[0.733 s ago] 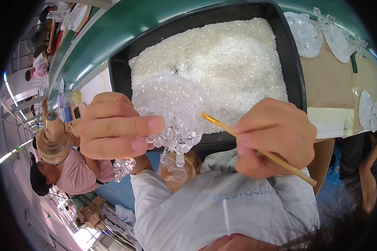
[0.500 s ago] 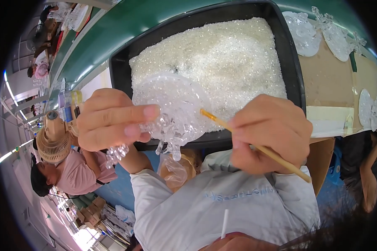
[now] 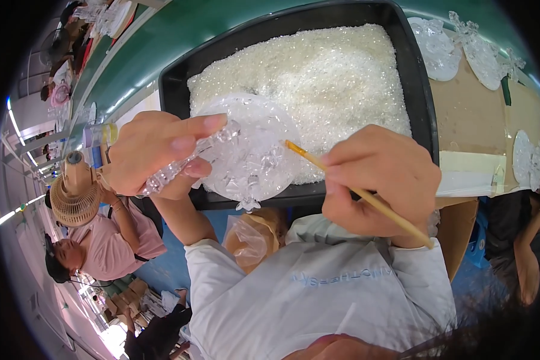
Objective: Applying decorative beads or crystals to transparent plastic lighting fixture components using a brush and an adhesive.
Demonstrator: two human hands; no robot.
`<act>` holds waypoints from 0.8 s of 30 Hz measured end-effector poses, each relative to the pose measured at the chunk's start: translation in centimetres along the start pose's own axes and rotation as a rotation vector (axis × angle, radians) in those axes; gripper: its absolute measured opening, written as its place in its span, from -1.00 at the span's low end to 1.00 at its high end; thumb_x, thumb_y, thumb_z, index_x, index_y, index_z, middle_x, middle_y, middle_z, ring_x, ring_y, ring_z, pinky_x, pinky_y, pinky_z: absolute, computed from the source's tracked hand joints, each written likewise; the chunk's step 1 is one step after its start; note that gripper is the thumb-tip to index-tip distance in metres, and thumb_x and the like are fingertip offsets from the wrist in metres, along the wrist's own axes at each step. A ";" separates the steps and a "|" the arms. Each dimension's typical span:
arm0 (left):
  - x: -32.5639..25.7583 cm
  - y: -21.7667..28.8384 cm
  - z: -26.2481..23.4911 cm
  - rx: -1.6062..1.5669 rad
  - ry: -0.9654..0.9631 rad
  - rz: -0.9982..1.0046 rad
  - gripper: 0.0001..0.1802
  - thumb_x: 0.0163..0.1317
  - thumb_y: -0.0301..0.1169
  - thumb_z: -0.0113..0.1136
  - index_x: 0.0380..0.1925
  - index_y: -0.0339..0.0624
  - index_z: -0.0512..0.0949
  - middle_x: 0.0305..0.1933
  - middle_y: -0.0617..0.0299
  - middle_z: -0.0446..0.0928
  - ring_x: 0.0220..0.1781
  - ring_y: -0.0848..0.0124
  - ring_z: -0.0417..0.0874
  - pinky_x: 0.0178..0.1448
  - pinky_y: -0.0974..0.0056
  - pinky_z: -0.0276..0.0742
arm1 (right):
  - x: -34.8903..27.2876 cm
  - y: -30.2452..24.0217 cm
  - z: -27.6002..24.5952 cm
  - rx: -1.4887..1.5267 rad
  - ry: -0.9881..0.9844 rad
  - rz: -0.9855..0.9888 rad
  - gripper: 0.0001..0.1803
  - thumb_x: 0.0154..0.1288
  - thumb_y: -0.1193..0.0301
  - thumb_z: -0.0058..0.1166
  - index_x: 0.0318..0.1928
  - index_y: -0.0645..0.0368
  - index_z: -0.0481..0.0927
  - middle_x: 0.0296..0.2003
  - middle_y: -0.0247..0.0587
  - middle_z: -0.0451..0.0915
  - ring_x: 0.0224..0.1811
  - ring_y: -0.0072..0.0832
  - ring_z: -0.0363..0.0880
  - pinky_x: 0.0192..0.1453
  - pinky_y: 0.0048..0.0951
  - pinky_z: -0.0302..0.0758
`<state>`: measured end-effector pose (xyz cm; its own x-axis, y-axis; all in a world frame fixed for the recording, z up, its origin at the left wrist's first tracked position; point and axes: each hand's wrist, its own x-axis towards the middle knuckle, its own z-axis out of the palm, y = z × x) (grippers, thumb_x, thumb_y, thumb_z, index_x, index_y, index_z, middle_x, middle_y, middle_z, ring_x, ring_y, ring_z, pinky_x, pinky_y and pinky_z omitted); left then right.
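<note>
My left hand [image 3: 156,153] is closed around a clear stem on a transparent ornament [image 3: 252,153], a piece with a round disc and small clear shapes on it. The disc hangs over the near left part of a black tray [image 3: 423,102]. In my right hand [image 3: 384,180] is a thin wooden paintbrush [image 3: 372,201], pinched between thumb and fingers. Its orange-tinged tip points left and lies at the disc's right edge; whether it touches cannot be made out. Glittering white granules [image 3: 336,78] fill the tray behind the ornament.
More clear disc ornaments [image 3: 435,51] rest on the cardboard-covered table [image 3: 468,120] to the right, with another ornament [image 3: 525,159] farther along. At left are a beige fan [image 3: 75,192] and a person in pink [image 3: 114,246]. A plastic bag [image 3: 246,240] hangs below the tray.
My left hand has tilted the ornament, so its disc now faces up more and the stem lies across my fingers. The brush has shifted slightly left and up. Someone in dark clothes appears at lower left.
</note>
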<state>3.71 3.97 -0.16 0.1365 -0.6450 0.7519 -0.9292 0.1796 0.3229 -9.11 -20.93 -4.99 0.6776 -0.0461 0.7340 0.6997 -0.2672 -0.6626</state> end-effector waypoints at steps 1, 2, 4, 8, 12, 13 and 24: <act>0.0 0.0 -0.1 0.001 0.002 0.000 -0.58 0.10 -0.44 0.45 -0.04 -0.33 0.58 -0.28 -0.18 0.72 -0.61 0.33 0.65 -0.57 0.42 0.47 | 0.0 -0.3 -0.1 0.013 0.010 0.014 -0.69 -0.28 0.73 0.19 -0.40 0.21 0.57 -0.50 -0.09 0.66 -0.59 -0.33 0.61 -0.54 -0.49 0.52; 0.1 -0.1 -0.3 0.018 -0.013 0.001 -0.58 0.10 -0.45 0.44 -0.04 -0.34 0.58 -0.29 -0.18 0.72 -0.60 0.34 0.66 -0.53 0.42 0.50 | 0.0 -0.5 -0.2 0.026 0.019 0.027 -0.69 -0.27 0.74 0.19 -0.40 0.20 0.57 -0.49 -0.09 0.66 -0.58 -0.32 0.62 -0.52 -0.49 0.53; 0.1 -0.2 -0.5 0.039 -0.025 -0.004 -0.58 0.09 -0.46 0.44 -0.04 -0.36 0.59 -0.30 -0.18 0.72 -0.58 0.34 0.67 -0.50 0.42 0.53 | 0.1 -0.4 -0.1 0.033 -0.001 0.027 -0.70 -0.27 0.74 0.19 -0.40 0.21 0.57 -0.48 -0.09 0.66 -0.57 -0.32 0.62 -0.52 -0.49 0.53; 0.3 -0.4 -0.8 0.014 -0.079 -0.005 -0.55 0.06 -0.51 0.44 -0.02 -0.40 0.58 -0.30 -0.23 0.71 -0.56 0.32 0.70 -0.48 0.41 0.56 | 0.3 0.0 0.3 -0.003 -0.032 -0.017 -0.73 -0.24 0.74 0.17 -0.41 0.24 0.56 -0.47 -0.06 0.66 -0.57 -0.34 0.61 -0.52 -0.49 0.52; -0.3 -0.3 -0.4 0.003 -0.005 -0.026 -0.55 0.05 -0.52 0.46 -0.04 -0.43 0.57 -0.29 -0.26 0.70 -0.51 0.26 0.73 -0.44 0.39 0.59 | 0.0 -0.6 -0.3 0.029 0.011 0.045 -0.74 -0.23 0.74 0.15 -0.41 0.26 0.56 -0.48 -0.04 0.64 -0.57 -0.36 0.61 -0.51 -0.49 0.52; -0.5 -0.1 -0.4 0.006 -0.004 -0.027 -0.55 0.05 -0.52 0.46 -0.04 -0.43 0.57 -0.29 -0.26 0.70 -0.51 0.26 0.73 -0.44 0.39 0.59 | -0.1 -0.6 -0.3 0.058 0.006 0.064 -0.75 -0.22 0.73 0.15 -0.41 0.26 0.57 -0.48 -0.02 0.64 -0.56 -0.37 0.61 -0.50 -0.48 0.52; -1.8 0.5 0.3 -0.017 0.240 -0.252 -0.56 0.14 -0.36 0.49 -0.08 -0.42 0.57 -0.23 -0.26 0.70 -0.25 0.09 0.79 -0.22 0.22 0.69 | -0.3 -0.6 -0.6 0.068 0.015 0.038 -0.78 -0.12 0.69 0.15 -0.36 0.28 0.54 -0.44 0.05 0.62 -0.55 -0.39 0.59 -0.48 -0.50 0.49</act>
<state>2.87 4.98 -1.50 0.4395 -0.4780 0.7605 -0.8505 0.0509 0.5235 -9.89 -21.29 -4.74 0.7009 -0.0700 0.7099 0.6875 -0.1991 -0.6984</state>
